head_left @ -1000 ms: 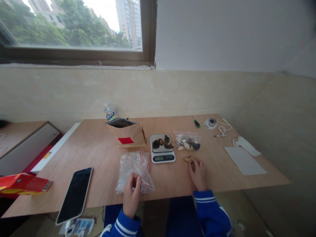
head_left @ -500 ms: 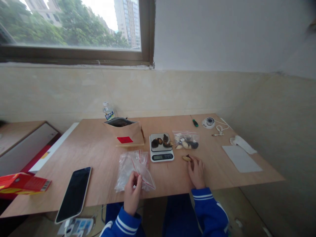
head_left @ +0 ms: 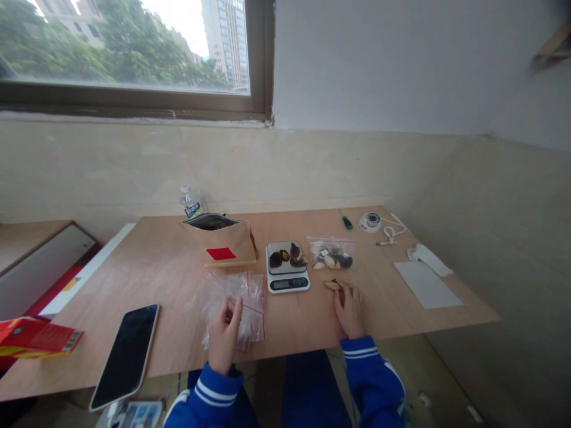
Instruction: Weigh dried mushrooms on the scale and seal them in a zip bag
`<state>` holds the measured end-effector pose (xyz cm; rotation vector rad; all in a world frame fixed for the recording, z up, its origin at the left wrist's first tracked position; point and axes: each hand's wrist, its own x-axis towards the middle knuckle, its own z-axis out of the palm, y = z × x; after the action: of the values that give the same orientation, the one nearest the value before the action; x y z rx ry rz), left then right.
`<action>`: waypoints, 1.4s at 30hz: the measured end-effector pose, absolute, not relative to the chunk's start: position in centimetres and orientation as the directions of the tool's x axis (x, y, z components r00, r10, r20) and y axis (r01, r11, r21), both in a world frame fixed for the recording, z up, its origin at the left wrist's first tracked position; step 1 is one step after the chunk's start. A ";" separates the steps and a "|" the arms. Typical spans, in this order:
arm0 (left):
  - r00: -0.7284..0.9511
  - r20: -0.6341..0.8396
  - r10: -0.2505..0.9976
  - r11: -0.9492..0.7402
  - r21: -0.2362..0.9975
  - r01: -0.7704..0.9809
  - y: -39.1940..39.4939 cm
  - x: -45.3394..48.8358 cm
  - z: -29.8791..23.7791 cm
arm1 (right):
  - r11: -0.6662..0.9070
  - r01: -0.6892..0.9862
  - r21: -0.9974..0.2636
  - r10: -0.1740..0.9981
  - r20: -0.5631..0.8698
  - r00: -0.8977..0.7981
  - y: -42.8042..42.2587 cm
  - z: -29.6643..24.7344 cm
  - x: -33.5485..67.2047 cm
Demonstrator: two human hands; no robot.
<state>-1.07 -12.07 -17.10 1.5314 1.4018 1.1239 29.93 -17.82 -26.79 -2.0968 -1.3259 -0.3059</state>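
One clear, red-striped plastic bag (head_left: 250,302), lower center, has shifted leftward, pinched by left hand (head_left: 223,334). Right hand (head_left: 350,310) touches tan, oval piece (head_left: 331,286), grip unclear.

Worktop (head_left: 156,255): smooth matt wood. Mid-frame scale (head_left: 289,288): white plastic body, metal-look plate (head_left: 285,270). Lower centre bags (head_left: 253,303): clear glossy plastic. Pouch (head_left: 229,242), left of centre: matt brown paper-look. Lower-left phone (head_left: 127,351): glossy black screen.

Your left hand (head_left: 223,336) sits curled, thumb close to forefinger! And your right hand (head_left: 350,310) arches low, fingers bent.
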 end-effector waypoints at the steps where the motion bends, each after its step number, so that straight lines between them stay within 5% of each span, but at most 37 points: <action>1: 0.031 0.102 0.994 -0.106 0.934 0.342 -11.6 -1.2 -16.9 | -0.293 0.875 -0.386 0.727 0.505 0.466 -17.8 -26.8 29.9; 13: 0.028 0.126 0.992 -0.126 0.902 0.413 -10.8 -2.0 -17.3 | -0.282 0.875 -0.394 0.724 0.511 0.463 -17.8 -26.7 30.0; 17: -0.066 0.368 0.927 -0.284 0.808 0.516 -8.7 -1.9 -14.1 | -0.272 0.870 -0.412 0.726 0.506 0.466 -17.8 -26.8 30.1; 20: -0.056 0.653 0.755 -0.475 0.604 0.641 -5.8 -1.4 -9.4 | -0.278 0.864 -0.419 0.721 0.503 0.476 -17.8 -26.7 30.0; 23: 0.048 0.777 0.627 -0.562 0.409 0.719 -2.2 -0.7 -5.1 | -0.275 0.860 -0.430 0.725 0.495 0.479 -17.7 -26.6 29.9; 28: 0.326 0.565 0.758 -0.551 0.287 0.784 2.2 -0.5 -3.2 | -0.276 0.850 -0.448 0.716 0.494 0.493 -17.7 -26.6 29.9; 34: 0.308 0.574 0.759 -0.493 0.197 0.848 0.5 -1.0 -4.5 | -0.275 0.842 -0.464 0.713 0.489 0.502 -17.6 -26.7 29.9; 38: 0.369 0.576 0.729 -0.596 0.269 0.757 -1.1 -1.7 -5.1 | -0.267 0.842 -0.469 0.701 0.505 0.503 -17.6 -26.6 29.9; 42: 0.389 0.426 0.817 -0.515 0.237 0.824 -1.0 -3.4 -5.7 | -0.249 0.850 -0.465 0.704 0.516 0.488 -17.6 -26.7 29.9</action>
<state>-3.44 -1.05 -5.73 2.6284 1.5528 0.7945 29.92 -17.60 -26.74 -2.0197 -1.2773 -0.2612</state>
